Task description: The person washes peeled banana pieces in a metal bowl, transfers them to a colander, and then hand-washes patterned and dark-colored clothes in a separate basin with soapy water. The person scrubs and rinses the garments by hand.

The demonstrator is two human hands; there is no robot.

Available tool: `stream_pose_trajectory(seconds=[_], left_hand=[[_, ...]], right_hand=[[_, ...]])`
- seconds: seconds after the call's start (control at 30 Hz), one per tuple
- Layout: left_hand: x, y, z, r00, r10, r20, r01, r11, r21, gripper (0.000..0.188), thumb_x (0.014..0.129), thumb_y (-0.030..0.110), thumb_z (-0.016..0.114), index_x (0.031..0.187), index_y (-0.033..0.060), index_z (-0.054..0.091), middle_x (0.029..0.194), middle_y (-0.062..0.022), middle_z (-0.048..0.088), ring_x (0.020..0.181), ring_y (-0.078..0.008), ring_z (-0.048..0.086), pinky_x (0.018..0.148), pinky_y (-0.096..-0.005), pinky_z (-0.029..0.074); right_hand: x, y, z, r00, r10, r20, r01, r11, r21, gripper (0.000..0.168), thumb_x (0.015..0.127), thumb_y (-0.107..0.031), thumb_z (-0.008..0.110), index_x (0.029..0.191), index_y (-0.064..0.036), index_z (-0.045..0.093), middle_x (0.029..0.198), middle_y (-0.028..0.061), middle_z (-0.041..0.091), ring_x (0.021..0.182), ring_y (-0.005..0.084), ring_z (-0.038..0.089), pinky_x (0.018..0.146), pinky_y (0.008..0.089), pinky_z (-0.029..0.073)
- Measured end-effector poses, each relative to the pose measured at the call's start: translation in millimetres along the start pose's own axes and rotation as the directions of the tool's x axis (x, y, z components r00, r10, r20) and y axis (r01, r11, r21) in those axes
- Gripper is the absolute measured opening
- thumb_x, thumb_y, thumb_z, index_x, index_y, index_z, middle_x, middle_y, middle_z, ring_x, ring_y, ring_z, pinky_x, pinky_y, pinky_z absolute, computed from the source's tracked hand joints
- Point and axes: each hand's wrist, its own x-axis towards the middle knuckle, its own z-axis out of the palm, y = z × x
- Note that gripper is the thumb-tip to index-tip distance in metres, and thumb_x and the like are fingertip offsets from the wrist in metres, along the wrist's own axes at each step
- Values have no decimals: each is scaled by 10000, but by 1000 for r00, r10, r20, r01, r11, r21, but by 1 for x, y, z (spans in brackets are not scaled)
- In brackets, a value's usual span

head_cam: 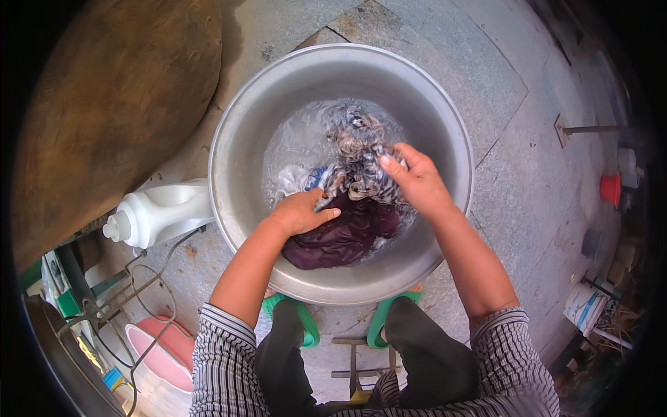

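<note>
A wide metal basin (pixel 245 130) stands on the floor before me with water (pixel 302 135) in it. My right hand (pixel 417 177) pinches a wet cloth with a dark and light pattern (pixel 359 135), thumb on top, toward the basin's right side. My left hand (pixel 302 211) lies on the wet fabric where the patterned cloth meets a maroon cloth (pixel 333 240). Its thumb is stretched over the maroon cloth, and its fingertips are hidden, so its hold is unclear. White and blue fabric (pixel 312 178) shows just beyond the left fingers.
A white plastic jug (pixel 161 213) lies on its side against the basin's left. Behind it looms a large brown rounded surface (pixel 130 94). A bent metal frame (pixel 151 292) and a pink basin (pixel 161 349) are at lower left. Green slippers (pixel 383 323) flank the near rim.
</note>
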Motion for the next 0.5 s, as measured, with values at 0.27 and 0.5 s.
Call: stream_pose_trajectory(seconds=[0.27,0.5], left_hand=[[26,31,-13,851,206,-483,-461,734,-498,815,774,135,749,1468,152,322,1522,-149,242,1349,-324,360,1062,-445,362],[27,24,-26,939,94,-332,-303,-238,-923,385,876,41,597,1259,53,562,1127,-64,657,1027,-197,629,951,-329,477]], right_hand=[[-26,-125,13,933,-361,8,319,833,452,258,964,-193,591,1126,9,588,980,15,632,905,60,556,807,230,469],[15,-73,-20,983,-114,-142,158,924,349,451,875,-138,703,1255,32,528,1112,80,637,994,115,600,870,278,502]])
